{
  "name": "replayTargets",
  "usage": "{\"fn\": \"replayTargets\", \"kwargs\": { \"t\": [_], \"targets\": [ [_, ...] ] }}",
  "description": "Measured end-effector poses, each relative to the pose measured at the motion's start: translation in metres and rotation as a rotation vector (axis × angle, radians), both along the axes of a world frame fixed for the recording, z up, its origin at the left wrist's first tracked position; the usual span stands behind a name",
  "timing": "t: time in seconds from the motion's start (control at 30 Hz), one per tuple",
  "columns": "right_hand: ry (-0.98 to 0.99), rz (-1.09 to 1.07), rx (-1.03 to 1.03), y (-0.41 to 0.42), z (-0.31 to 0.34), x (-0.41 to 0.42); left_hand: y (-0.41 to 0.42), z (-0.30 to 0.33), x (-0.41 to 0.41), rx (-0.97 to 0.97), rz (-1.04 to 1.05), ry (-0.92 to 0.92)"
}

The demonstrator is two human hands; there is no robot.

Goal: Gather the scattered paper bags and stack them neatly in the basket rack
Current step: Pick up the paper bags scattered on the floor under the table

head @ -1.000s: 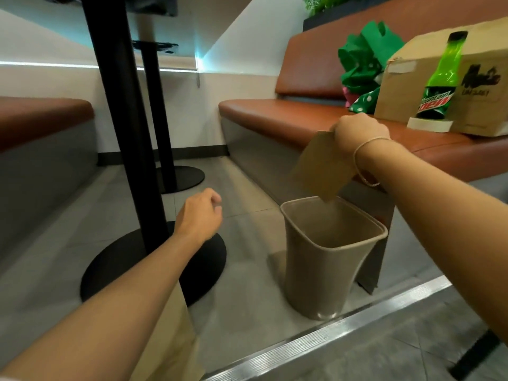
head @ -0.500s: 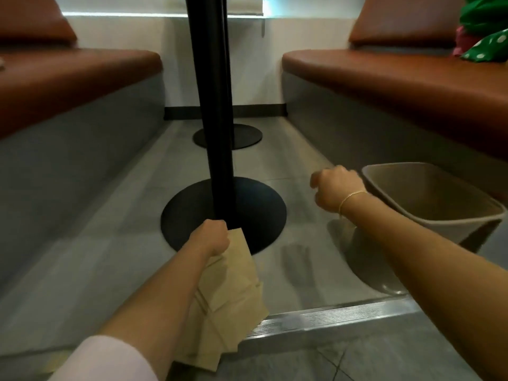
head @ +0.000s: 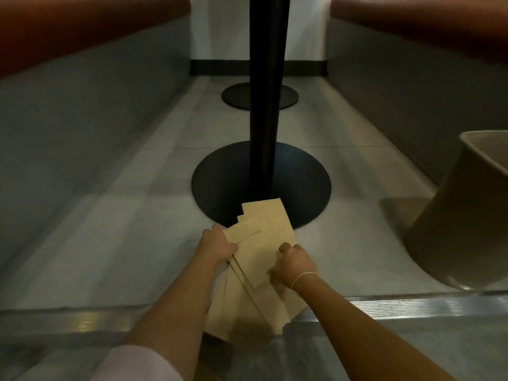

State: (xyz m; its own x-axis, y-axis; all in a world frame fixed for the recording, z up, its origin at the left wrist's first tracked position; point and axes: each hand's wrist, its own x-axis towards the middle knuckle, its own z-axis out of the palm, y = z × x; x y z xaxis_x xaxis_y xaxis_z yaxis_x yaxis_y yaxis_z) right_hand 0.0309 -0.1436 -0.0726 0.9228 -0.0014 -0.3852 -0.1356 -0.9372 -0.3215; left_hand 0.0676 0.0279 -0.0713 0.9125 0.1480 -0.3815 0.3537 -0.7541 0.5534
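Two bare forearms; pale pink sleeve point(head: 137, 364) on the left arm (only its cuff end visible), thin beaded bracelet point(head: 302, 277) around the right wrist.

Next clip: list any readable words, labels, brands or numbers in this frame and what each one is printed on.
None. The paper bags held by the left hand and right hand show plain brown faces. The beige bin, black table base and metal floor strip carry no visible print.

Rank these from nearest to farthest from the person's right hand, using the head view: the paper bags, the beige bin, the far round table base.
1. Paper bags: gripped by the right hand.
2. Beige bin: off to the right.
3. Far round table base: ahead, behind the black pole.
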Motion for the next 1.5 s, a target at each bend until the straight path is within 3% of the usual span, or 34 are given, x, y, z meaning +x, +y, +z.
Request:
{"fn": "replayTargets", "kwargs": {
  "t": [0.27, 0.47, 0.6, 0.73, 0.9, 1.23, 1.5],
  "targets": [
    [-0.023, -0.117, 0.084, 0.014, -0.023, 0.004, -0.004, -0.024, 0.018, -0.016, 0.076, -0.041],
    [-0.090, -0.110, 0.137, 0.015, -0.017, 0.012, -0.012, -0.010, 0.025, -0.305, 0.324, -0.256],
    [-0.088, -0.228, 0.282, 0.004, -0.010, 0.025, -0.006, 0.003, 0.035, -0.495, 0.365, -0.365],
    [-0.129, -0.314, 0.462, -0.004, -0.007, 0.034, -0.005, 0.014, 0.037, -0.683, 0.294, -0.327],
    [-0.181, -0.371, 0.735, -0.016, 0.023, 0.053, -0.010, 0.022, 0.034, -0.774, 0.225, -0.292],
    [-0.306, -0.222, 0.488, -0.053, 0.100, 0.056, -0.056, 0.062, 0.027, -0.809, 0.190, -0.357],
    [-0.519, -0.112, 0.112, -0.120, 0.193, 0.037, -0.093, 0.132, 0.024, -0.737, 0.181, -0.522]
  ]
}}
